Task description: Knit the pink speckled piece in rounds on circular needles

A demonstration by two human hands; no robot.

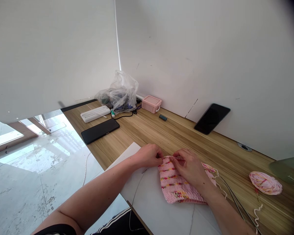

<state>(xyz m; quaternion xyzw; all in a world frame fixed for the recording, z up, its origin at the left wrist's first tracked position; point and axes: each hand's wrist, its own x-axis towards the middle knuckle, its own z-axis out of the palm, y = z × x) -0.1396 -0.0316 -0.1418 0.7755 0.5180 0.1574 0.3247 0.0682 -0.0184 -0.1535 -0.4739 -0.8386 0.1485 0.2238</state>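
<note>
A pink knitted piece point(170, 184) with red, yellow and green flecked rows lies over a white sheet point(159, 209) at the table's near edge. At its upper left corner, my left hand point(150, 156) has thumb and fingers closed on the edge. My right hand point(189, 166) rests across the piece, pinching the same top edge a little further right. Both fingertips are partly hidden. From beneath the left hand a thin cord point(134, 195) loops down toward my lap. Pale yarn point(221, 189) trails from the piece's right side.
Right of the knitting sit a pink yarn ball point(266, 183) and a greenish translucent object point(287, 169). One phone point(212, 118) leans on the wall; another black phone point(100, 130) lies left. Behind are a white power strip point(95, 113), plastic bag point(120, 93) and pink box point(152, 103).
</note>
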